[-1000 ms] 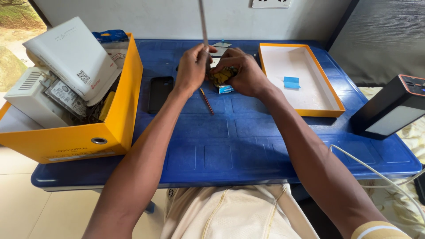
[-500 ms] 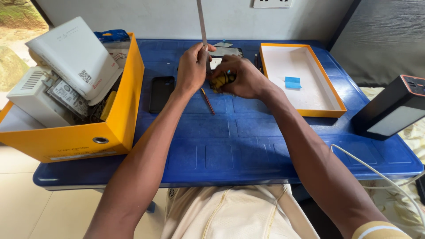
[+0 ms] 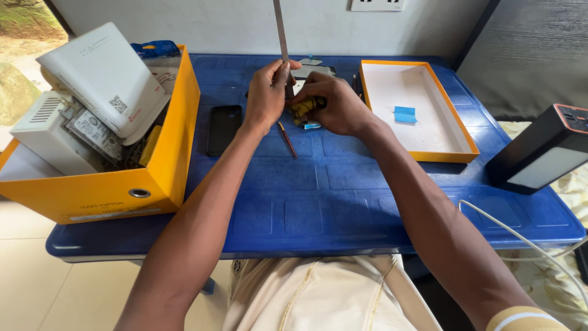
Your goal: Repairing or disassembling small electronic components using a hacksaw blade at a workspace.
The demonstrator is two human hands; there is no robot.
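1. The left hand (image 3: 267, 92) is seen at the far middle of the blue table (image 3: 343, 190), its fingers curled around a thin upright metal rod (image 3: 281, 30) that rises out of the top of the view.
2. The right hand (image 3: 335, 104) is placed just right of the left hand, almost touching it, and is clenched on a small yellow-and-black object (image 3: 304, 106) pinched between thumb and fingers.
3. The exact kind of that small object cannot be told, since most of it is covered by the fingers.
4. A small light-blue piece (image 3: 312, 125) is seen on the table just under the right hand.
5. A slim pencil-like tool (image 3: 287, 140) is laid on the table near the left wrist, slanted towards the near side.
6. A black phone (image 3: 223, 129) is laid flat to the left of the left hand, apart from it.
7. A yellow box (image 3: 131, 190) is stood on the left of the table, filled with white devices (image 3: 101, 76) and a bare drive.
8. A shallow orange-rimmed tray (image 3: 454, 116) is set on the far right of the table, with a small blue piece (image 3: 404, 114) lying in it.
9. A black slab-shaped device (image 3: 545, 150) is propped at the right edge, and a white cable (image 3: 520, 239) is run past the near right corner.
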